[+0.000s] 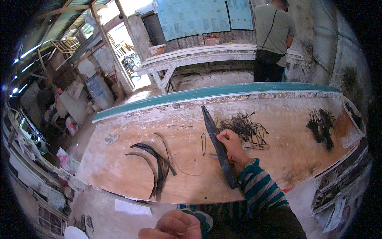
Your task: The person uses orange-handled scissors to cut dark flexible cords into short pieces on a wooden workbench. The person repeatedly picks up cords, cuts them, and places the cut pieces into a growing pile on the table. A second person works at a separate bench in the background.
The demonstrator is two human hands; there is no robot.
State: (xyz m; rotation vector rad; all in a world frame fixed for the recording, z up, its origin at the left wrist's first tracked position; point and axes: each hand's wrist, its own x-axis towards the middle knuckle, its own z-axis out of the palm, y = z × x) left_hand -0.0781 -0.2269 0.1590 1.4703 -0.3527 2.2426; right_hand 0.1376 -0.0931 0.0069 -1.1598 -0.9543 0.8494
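My right hand (pixel 232 148) is closed at the edge of a long, flat black strip (pixel 215 139), its thumb and fingertips pinched together. The strip looks like rubber and slants across the board, tapering at its far end. A bit of orange shows under that palm; I cannot make out what it is. My left hand (pixel 173 225) is low in the picture, in front of the board's near edge, with curled fingers that hide whatever they may hold. Just beyond my right hand lies a tangle of thin black loops (pixel 248 129). Left of the strip rests a single thin loop (pixel 203 144).
Curved black strips (pixel 159 169) lie on the left of the wooden board (pixel 119 159). Black bundles (pixel 321 125) sit at its right. A green ledge (pixel 215 95) borders the far side. Behind it, a person (pixel 274 36) stands by a long white bench (pixel 199 55). A blue drum (pixel 99 91) stands left.
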